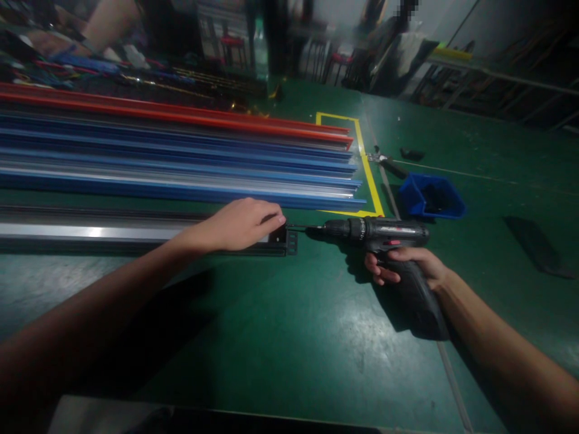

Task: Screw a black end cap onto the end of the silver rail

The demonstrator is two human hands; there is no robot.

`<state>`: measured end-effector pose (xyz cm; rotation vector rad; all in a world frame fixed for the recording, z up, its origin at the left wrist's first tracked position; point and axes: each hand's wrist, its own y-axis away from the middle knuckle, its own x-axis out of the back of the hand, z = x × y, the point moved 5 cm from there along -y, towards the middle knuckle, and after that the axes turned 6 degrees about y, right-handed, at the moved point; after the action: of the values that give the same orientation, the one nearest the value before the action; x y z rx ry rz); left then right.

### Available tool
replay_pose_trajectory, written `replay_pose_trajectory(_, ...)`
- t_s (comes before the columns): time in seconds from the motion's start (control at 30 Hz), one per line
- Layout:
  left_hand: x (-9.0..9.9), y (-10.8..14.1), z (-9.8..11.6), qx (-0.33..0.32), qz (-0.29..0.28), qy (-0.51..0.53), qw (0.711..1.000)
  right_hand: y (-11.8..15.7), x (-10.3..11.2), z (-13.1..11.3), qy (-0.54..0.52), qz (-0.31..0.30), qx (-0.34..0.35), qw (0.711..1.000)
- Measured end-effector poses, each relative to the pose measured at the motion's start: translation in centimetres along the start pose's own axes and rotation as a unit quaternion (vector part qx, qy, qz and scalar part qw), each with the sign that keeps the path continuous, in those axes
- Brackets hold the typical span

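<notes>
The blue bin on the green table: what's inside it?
Inside the blue bin there is something dark, too shadowed to identify. The near wall hides part of the inside, so whatever lies behind it cannot be seen.

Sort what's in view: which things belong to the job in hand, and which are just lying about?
In use:
drill, gripped by the right hand
black rail, under the left hand, drill bit at its end

Apparently lying about:
blue rails
red rails
pliers
blue bin, contents unclear
</notes>
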<state>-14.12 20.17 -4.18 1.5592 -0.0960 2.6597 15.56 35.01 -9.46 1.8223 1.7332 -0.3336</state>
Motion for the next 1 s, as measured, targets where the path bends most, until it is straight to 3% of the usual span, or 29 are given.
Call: replay_pose_trajectory(1.0,0.04,-0.03,0.00,0.005,-0.002,0.001,1.000,0.03,-0.33,-0.23,0.014,0.010,-0.010,1.000)
